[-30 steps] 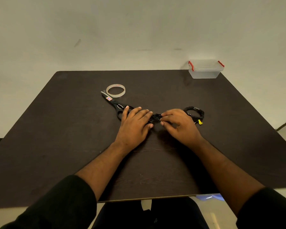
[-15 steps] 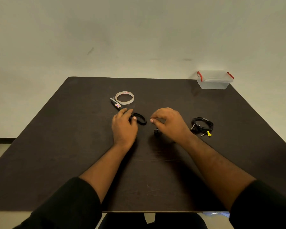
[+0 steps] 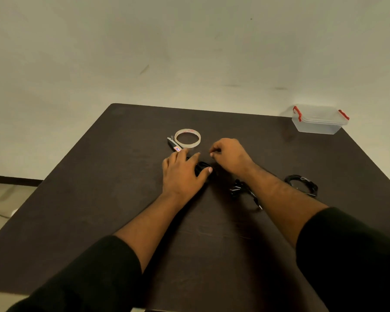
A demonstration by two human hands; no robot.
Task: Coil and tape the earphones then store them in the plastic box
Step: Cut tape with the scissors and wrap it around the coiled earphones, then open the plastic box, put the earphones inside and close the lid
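Head view: dark table (image 3: 99,199), pale wall (image 3: 189,41)

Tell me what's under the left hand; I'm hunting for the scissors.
The left hand rests on the scissors: blades poke out beyond the fingers, a black handle loop by the thumb. The middle is covered.

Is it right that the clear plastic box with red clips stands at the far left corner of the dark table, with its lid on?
Not quite. The head view shows the clear plastic box with red clips at the far right corner of the dark table, not the far left. Its lid is on, as you say.
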